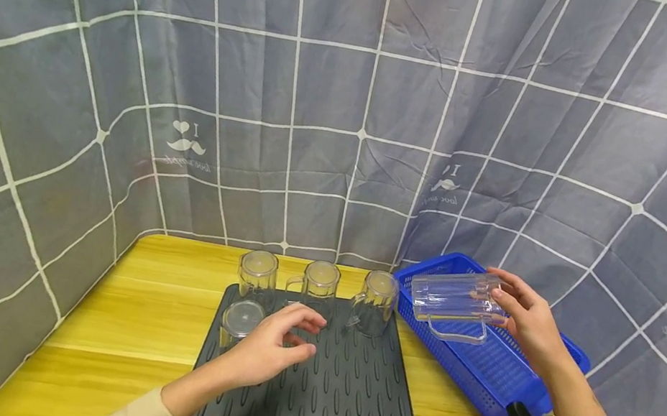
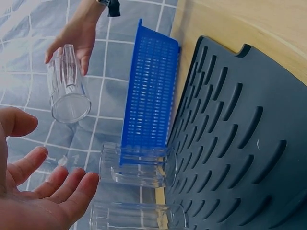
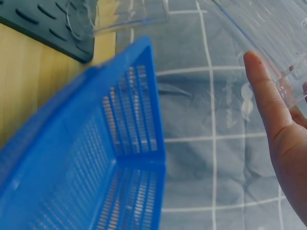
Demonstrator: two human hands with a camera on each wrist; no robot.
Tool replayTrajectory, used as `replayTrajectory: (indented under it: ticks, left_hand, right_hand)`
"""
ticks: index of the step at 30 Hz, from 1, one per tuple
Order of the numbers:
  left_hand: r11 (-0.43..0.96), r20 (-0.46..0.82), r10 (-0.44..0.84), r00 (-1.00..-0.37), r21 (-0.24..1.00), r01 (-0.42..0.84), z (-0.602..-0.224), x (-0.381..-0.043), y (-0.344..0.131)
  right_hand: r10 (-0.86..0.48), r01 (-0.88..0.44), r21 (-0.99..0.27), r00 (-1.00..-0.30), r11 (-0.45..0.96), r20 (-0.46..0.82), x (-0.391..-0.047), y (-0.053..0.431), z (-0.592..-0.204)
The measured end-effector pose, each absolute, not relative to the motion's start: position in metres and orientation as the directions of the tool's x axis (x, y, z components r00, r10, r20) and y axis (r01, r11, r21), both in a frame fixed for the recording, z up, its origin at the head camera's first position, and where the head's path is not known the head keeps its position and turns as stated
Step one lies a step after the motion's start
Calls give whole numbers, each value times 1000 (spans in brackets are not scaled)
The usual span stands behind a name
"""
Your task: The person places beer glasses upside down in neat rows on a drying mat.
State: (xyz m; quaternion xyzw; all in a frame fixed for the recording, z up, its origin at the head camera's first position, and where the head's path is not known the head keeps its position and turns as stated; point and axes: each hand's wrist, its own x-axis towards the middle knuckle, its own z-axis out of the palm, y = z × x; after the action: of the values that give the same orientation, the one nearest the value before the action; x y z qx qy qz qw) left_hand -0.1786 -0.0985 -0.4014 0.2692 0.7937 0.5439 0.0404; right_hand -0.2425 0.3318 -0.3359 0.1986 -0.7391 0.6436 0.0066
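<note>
My right hand [image 1: 528, 319] grips a clear glass mug [image 1: 456, 300] by its base end. The mug lies sideways in the air over the blue basket [image 1: 492, 364], its handle pointing down and its mouth toward the left. Over the dark drying mat [image 1: 330, 396], my left hand [image 1: 272, 347] hovers with fingers loosely bent and nothing in them. Several more clear mugs stand upside down on the mat: a back row with a left mug [image 1: 258, 272], a middle mug [image 1: 320, 282] and a right mug [image 1: 376, 302], plus a nearer mug [image 1: 241, 321] beside the left hand.
The mat lies on a yellow wood-grain table [image 1: 119, 319]. The basket stands right of the mat, set at a slant, its perforated wall [image 3: 134, 110] close to the mat's edge. A grey checked curtain [image 1: 326, 90] hangs behind and at both sides.
</note>
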Motion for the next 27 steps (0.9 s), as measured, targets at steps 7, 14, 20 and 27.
replayTrajectory:
  ticks: [7, 14, 20, 27]
  left_hand:
    - [263, 214, 463, -860, 894, 364, -403, -177, -98]
    - [257, 212, 469, -857, 896, 362, -404, -176, -97]
    - [249, 208, 476, -855, 900, 358, -404, -176, -94]
    - [268, 199, 473, -858, 895, 355, -406, -177, -91]
  right_hand:
    - [-316, -296, -954, -911, 52, 266, -239, 317, -350]
    - [-358, -298, -954, -889, -23, 286, -237, 301, -364]
    - [-382, -272, -959, -881, -77, 281, -234, 286, -377]
    - [-381, -212, -970, -893, -115, 240, -230, 272, -388]
